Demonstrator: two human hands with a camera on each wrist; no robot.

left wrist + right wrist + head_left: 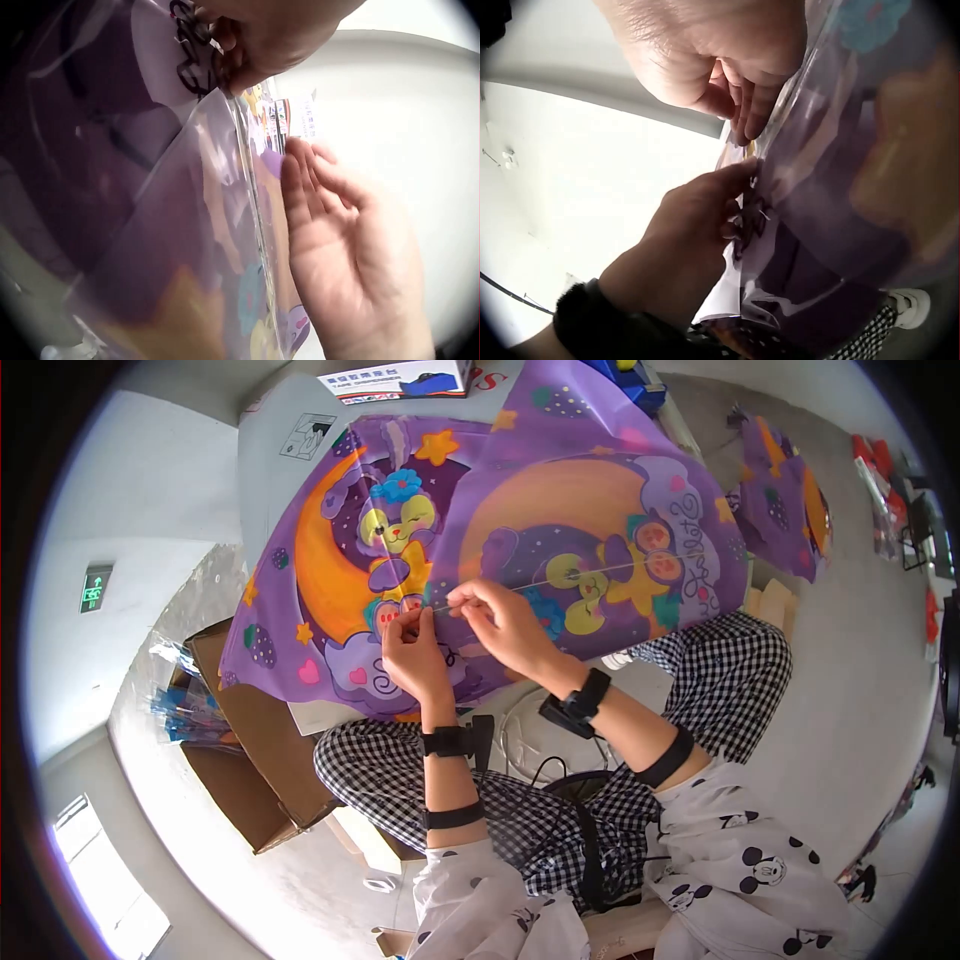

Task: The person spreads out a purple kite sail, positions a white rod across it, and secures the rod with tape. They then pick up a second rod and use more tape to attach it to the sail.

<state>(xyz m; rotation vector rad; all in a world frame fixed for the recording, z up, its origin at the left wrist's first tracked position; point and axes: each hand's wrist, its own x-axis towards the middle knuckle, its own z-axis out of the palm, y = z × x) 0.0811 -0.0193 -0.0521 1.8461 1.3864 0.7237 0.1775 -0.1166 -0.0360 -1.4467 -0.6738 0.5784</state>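
A large purple plastic film [480, 470], printed with cartoon rabbits, orange moons and stars, spreads across the work surface and over the lap. A seam or fold line runs across it through the middle. My left hand [412, 655] pinches the film at this line between thumb and index finger, as the left wrist view also shows with the hand [281, 34] at the film's edge. Just right of it, my right hand [505, 625] hovers along the line, its fingers loosely extended. In the left wrist view the right palm [349, 262] faces the film with nothing gripped.
A white printed box [395, 382] and a blue object [645, 395] stand at the back. An open cardboard box [255, 740] is on the floor at left, near plastic-wrapped packets [190, 710]. Another purple printed piece [785, 500] lies at the right. Checked trousers [735, 680] are below the film.
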